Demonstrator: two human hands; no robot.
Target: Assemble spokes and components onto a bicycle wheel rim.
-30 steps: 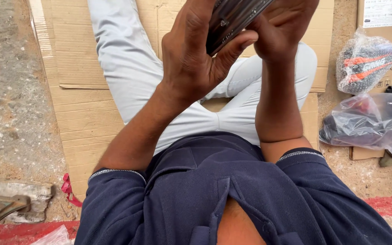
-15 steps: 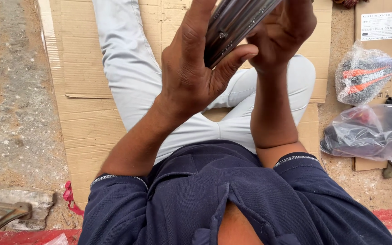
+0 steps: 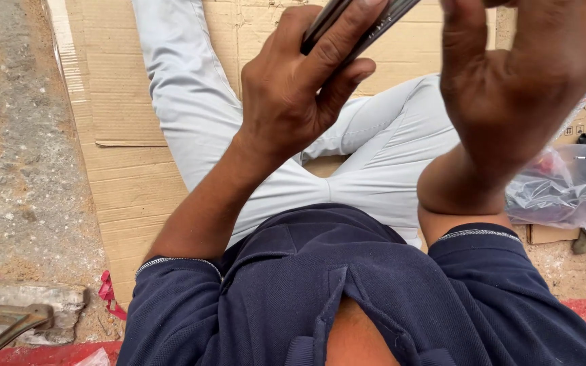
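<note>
While the person sits cross-legged in pale trousers and a dark blue shirt, two hands are raised close under the camera. The left hand grasps one bundle of thin dark metal strips, fingers curled over it and thumb beneath. The bundle's long axis slants from lower left to upper right, its far end cut off by the top edge. The right hand is beside it; whether it grips the bundle cannot be told. Below lies flattened cardboard on rough concrete ground. At right, one clear plastic bag rests on the cardboard.
</note>
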